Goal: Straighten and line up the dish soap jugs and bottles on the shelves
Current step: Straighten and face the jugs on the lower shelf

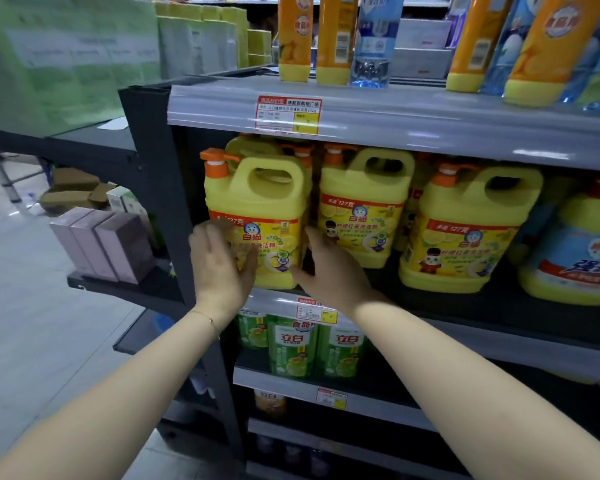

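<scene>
Pressure from both sides seems the aim: left hand (222,261) flat, fingers together, on the label of the yellow dish soap jug (257,199) at the shelf's (430,303) front left corner, right hand (329,271) straight-fingered against its other side, likely squaring it to the row.

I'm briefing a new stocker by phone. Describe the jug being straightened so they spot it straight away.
Find the shelf of yellow handled jugs under the grey price rail. Go to its left end, beside the dark upright post. The leftmost yellow jug is it: it alone has the left hand and right hand pressed against it.
</scene>
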